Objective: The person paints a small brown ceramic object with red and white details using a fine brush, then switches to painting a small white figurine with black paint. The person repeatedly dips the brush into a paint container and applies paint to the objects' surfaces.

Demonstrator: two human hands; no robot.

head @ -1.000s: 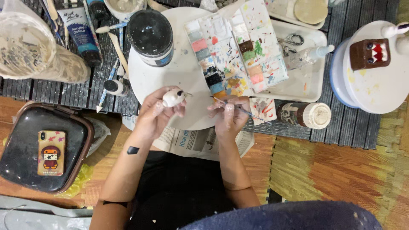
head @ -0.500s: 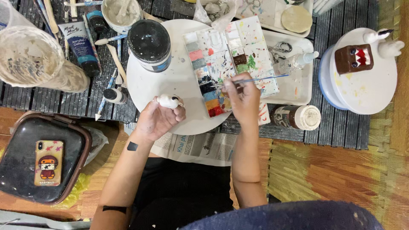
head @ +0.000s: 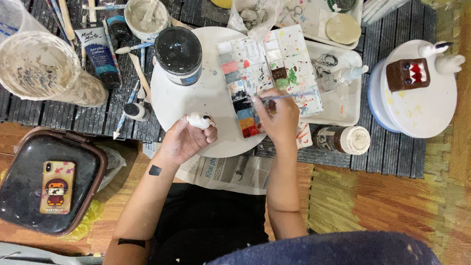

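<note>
My left hand [head: 182,142] grips a small white clay figure [head: 198,120] over the near edge of a round white turntable [head: 196,98]. My right hand [head: 275,118] holds a thin paintbrush [head: 289,96] whose tip rests on the paint palette [head: 267,78], a white open box with rows of coloured paint wells and splatter. A black-lidded jar [head: 179,54] stands on the turntable's far left part.
A brown monster figure [head: 407,74] sits on a second white turntable [head: 427,113] at right. A clear water cup [head: 41,66], paint tube [head: 100,54] and tools lie at left. A phone [head: 56,187] rests on a black case [head: 24,196]. A small jar [head: 343,140] stands near my right wrist.
My right hand moved up from beside the figure to the palette with the brush. My left hand kept the white figure and rose slightly.
</note>
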